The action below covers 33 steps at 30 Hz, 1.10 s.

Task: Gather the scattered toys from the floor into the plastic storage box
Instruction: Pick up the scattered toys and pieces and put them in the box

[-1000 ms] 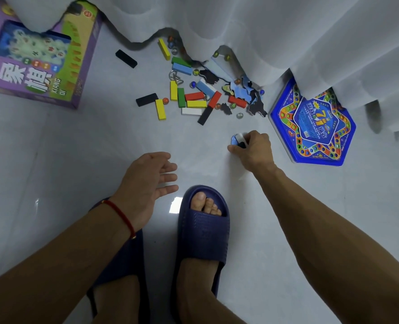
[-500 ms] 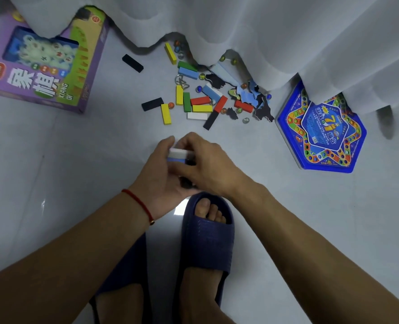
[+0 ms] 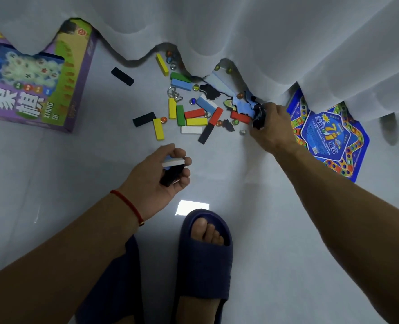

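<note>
Judging from the floor (image 3: 53, 174), the gathering is only at its beginning: most of the scattered toys (image 3: 189, 113), coloured blocks, marbles, a metal ring puzzle and flat puzzle pieces, lie in the upper centre of the frame, partly under the edge of the white curtain (image 3: 240, 31). A purple game box (image 3: 37, 90) lies at the upper left and a blue star-shaped board (image 3: 329, 136) at the right. No plastic storage box is visible, so I cannot say where it is. The left hand (image 3: 156, 181), near the centre, has its grip curled around a few blocks (image 3: 173, 170), one white and one black among them. The right hand (image 3: 269, 127), at the right edge of the pile, closes its grip on a dark puzzle piece (image 3: 258, 120).
</note>
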Tool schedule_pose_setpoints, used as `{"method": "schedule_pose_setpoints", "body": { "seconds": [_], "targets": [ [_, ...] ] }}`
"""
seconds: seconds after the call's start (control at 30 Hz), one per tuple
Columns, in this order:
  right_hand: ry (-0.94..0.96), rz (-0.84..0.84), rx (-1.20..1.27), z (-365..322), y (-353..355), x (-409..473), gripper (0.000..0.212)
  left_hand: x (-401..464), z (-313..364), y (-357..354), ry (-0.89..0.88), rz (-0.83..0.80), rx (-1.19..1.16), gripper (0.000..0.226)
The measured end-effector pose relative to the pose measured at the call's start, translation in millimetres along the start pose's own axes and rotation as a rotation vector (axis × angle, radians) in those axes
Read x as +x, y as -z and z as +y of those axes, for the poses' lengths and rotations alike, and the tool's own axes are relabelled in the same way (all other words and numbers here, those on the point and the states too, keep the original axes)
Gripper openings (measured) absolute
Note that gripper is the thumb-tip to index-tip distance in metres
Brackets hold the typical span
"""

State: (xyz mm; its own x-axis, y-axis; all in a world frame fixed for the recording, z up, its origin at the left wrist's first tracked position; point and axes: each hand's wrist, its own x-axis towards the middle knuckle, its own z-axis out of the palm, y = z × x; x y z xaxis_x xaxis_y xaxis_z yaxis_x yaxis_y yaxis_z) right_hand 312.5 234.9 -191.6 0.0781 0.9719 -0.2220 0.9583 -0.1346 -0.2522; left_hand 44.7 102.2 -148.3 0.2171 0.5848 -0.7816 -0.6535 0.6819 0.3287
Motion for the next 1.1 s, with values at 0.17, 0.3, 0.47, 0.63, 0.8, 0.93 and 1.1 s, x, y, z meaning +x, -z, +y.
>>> {"method": "schedule_pose_setpoints", "body": {
  "seconds": [0.17,0.3,0.47,0.63,0.8,0.93,1.1],
  "targets": [
    [0.040,0.039,-0.004,4.7,-6.4,5.5,0.058,0.2,0.9,0.6,-0.018,0.026,0.033,0.028],
    [0.027,0.050,0.017,6.9,-8.7,1.5,0.065,-2.7,-1.6,0.8,-0.024,0.016,0.054,0.028],
    [0.053,0.013,-0.011,7.8,-7.2,-5.9,0.065,-8.8,-6.3,6.1,-0.036,0.013,0.079,0.028],
    [0.034,-0.060,-0.077,7.3,-4.2,-7.3,0.048,-14.5,-10.9,13.9,-0.024,0.035,0.077,0.029],
    [-0.003,0.013,-0.121,7.9,-7.2,-23.7,0.038,-20.6,-11.2,16.3,-0.021,0.046,0.072,0.029],
    [-0.120,0.084,0.216,3.4,1.8,-38.3,0.029,-30.3,-3.5,14.5,-0.067,0.044,0.050,0.026],
    [-0.446,-0.456,1.539,-46.9,41.4,-73.9,0.026,-61.0,15.8,17.0,-0.152,0.054,-0.093,0.030]
  ]
}}
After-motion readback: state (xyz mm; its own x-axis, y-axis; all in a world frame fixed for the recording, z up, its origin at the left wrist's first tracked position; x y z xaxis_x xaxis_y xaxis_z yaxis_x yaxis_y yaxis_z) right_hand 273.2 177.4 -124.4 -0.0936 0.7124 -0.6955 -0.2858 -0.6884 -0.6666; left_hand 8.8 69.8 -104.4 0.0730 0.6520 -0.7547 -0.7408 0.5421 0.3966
